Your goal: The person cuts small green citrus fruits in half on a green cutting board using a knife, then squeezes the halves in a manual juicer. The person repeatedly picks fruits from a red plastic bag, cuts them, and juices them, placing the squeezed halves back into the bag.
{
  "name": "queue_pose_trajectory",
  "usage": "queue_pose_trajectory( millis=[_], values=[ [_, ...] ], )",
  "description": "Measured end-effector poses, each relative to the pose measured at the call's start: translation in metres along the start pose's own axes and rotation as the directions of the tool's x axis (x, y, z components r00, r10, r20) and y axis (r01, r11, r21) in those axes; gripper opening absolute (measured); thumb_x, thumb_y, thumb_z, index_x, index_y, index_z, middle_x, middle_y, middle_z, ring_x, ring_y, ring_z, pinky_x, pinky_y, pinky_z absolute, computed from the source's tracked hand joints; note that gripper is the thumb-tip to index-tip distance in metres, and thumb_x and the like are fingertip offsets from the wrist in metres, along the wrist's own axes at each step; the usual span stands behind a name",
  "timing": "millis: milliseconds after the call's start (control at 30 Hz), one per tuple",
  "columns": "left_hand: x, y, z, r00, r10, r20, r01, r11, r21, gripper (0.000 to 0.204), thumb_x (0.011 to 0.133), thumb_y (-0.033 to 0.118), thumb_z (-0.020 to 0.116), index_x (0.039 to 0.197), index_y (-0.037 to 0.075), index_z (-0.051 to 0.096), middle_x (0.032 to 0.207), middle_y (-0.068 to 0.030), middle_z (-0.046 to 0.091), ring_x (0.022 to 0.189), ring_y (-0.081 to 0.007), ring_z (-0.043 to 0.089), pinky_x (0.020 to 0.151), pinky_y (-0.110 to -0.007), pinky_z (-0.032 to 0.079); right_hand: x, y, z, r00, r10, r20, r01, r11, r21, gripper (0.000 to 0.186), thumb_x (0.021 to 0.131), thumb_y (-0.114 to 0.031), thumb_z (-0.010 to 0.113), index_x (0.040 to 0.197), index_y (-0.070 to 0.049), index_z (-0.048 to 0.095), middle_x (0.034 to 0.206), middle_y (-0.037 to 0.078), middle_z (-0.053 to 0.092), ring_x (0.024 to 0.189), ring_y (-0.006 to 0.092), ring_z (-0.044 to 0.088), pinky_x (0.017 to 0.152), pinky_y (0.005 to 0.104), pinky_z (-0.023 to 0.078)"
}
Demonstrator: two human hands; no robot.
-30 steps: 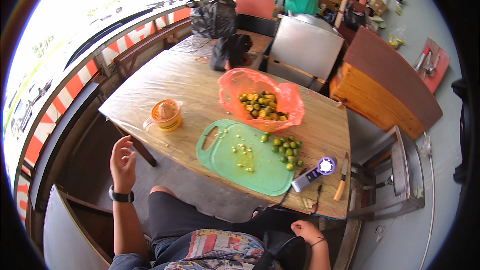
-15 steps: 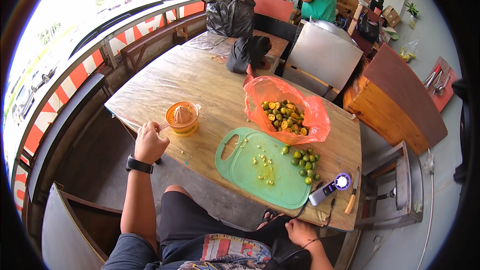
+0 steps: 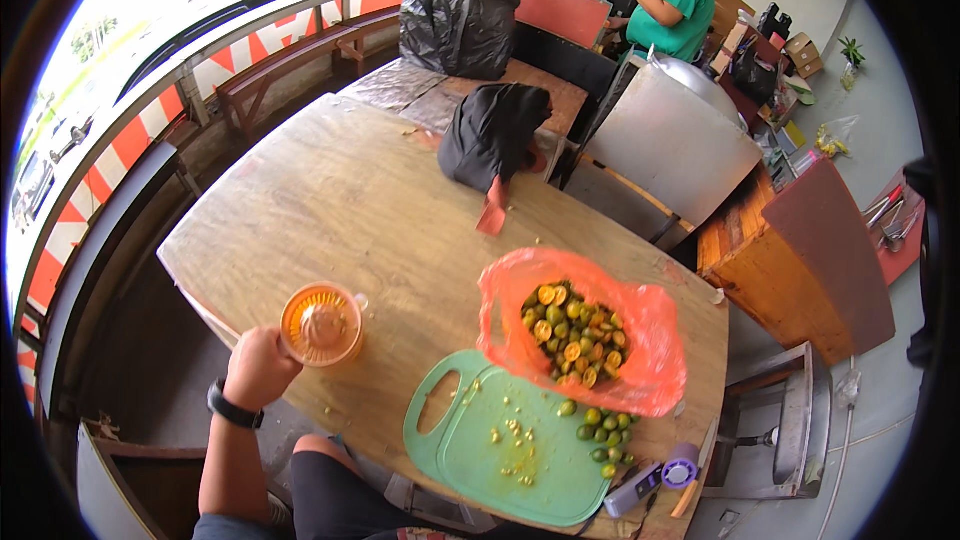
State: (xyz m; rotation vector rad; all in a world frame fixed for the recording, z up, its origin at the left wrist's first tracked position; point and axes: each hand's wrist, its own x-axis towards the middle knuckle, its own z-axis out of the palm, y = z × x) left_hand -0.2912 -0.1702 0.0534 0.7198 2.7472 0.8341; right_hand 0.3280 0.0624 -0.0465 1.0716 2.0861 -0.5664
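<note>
My left hand point(image 3: 258, 368), with a dark band on its wrist, is closed round the handle of an orange citrus juicer point(image 3: 322, 324) with a ribbed cone. The juicer is over the left part of the wooden table point(image 3: 390, 210); whether it touches the top I cannot tell. My right hand is out of view. A red-orange plastic bag point(image 3: 655, 345) lies open, full of halved small green citrus fruits point(image 3: 572, 335). Next to it, a green cutting board point(image 3: 465, 460) carries scattered seeds and wet juice. Whole small green citrus fruits point(image 3: 605, 427) lie at the board's right edge.
A purple and grey handheld fan point(image 3: 680, 467) and a knife point(image 3: 708, 448) lie at the table's right corner. Further back are a black cloth bundle point(image 3: 490, 135) and a black plastic bag point(image 3: 460, 28). A person in green point(image 3: 690, 5) stands behind a metal-backed chair point(image 3: 660, 145).
The view has tilted up, so the table things appear lower. My right hand, formerly near my lap, has left the picture. My left hand keeps its hold on the juicer; the person in green has turned.
</note>
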Motion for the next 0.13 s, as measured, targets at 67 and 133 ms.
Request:
queue_pose_trajectory(
  millis=[67, 133],
  values=[
    [0.0, 0.001, 0.0, 0.998, -0.07, 0.006, 0.07, 0.996, -0.06, 0.021, 0.083, 0.02, 0.074, 0.082, -0.001, 0.072, 0.079, -0.0285, 0.065, 0.08, -0.0469, 0.068, 0.069, -0.05, 0.055, -0.01, -0.016, -0.027, 0.998, 0.017, 0.056, -0.019, 0.999, 0.031, 0.061, 0.108, -0.059, 0.044, 0.116, -0.003, 0.068, 0.113, 0.03, 0.073, 0.11, 0.0474, 0.069, 0.098, 0.056, 0.054],
    [-0.001, -0.001, -0.001, 0.995, -0.101, 0.014, 0.102, 0.991, -0.088, 0.021, 0.083, 0.019, 0.076, 0.082, -0.001, 0.071, 0.078, -0.0272, 0.065, 0.08, -0.0462, 0.068, 0.068, -0.049, 0.055, -0.032, -0.032, -0.06, 0.986, 0.088, 0.141, -0.091, 0.996, 0.012, 0.064, 0.108, -0.059, 0.043, 0.119, -0.002, 0.068, 0.119, 0.03, 0.071, 0.115, 0.0467, 0.068, 0.101, 0.056, 0.052]
  ],
)
